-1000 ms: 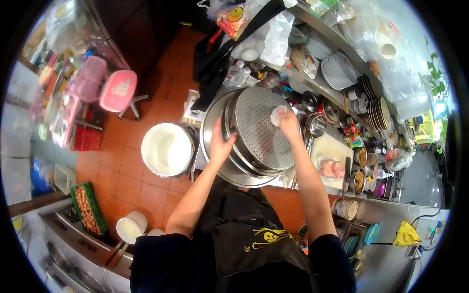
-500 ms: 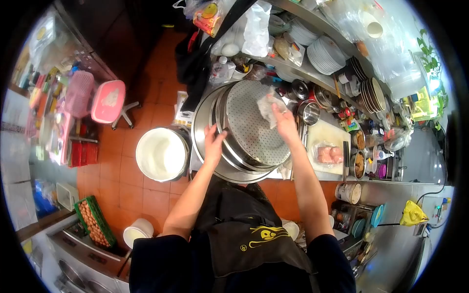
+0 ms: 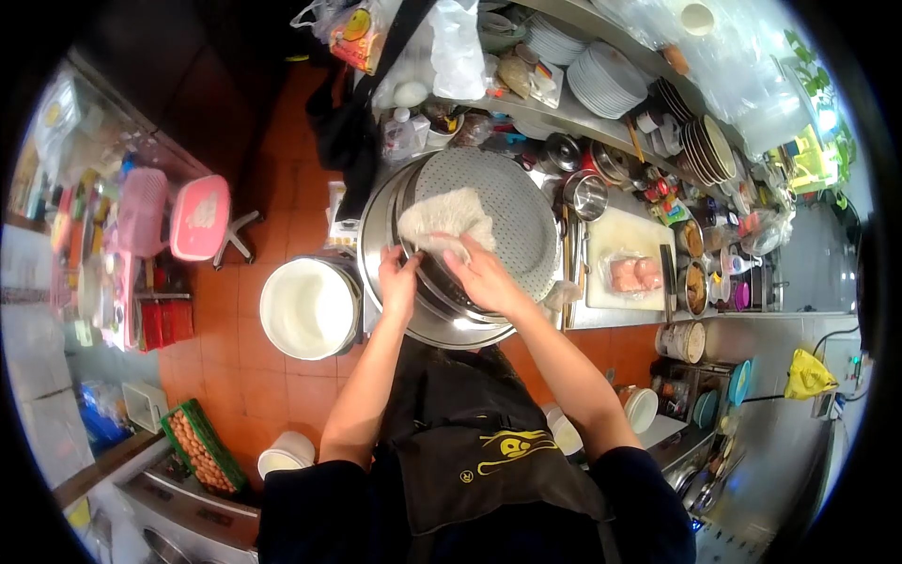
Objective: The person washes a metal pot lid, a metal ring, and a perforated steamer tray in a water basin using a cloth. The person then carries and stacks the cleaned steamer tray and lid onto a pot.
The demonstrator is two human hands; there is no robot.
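A round perforated metal steamer tray (image 3: 521, 211) stands tilted in front of me, inside a wide metal basin (image 3: 373, 249). My left hand (image 3: 397, 282) is closed on the left rim of the steamer tray, its fingertips curled over the edge. In my right hand (image 3: 481, 280) is a whitish cloth (image 3: 453, 218), spread over the lower left part of the perforated surface. The right fingers lie along the cloth's lower edge, near my left hand, and some are hidden under it.
Left of the basin stands a white bucket (image 3: 305, 308). To the right, a cutting board (image 3: 611, 233) carries bagged pink meat (image 3: 636, 274) and a knife (image 3: 668, 273). Stacked plates (image 3: 606, 80) fill the shelf above. A green crate of eggs (image 3: 202, 446) sits at the lower left.
My right hand has brought the cloth from the tray's upper right side down to its left side, close to my left hand. The left hand still holds the rim. The view has shifted slightly.
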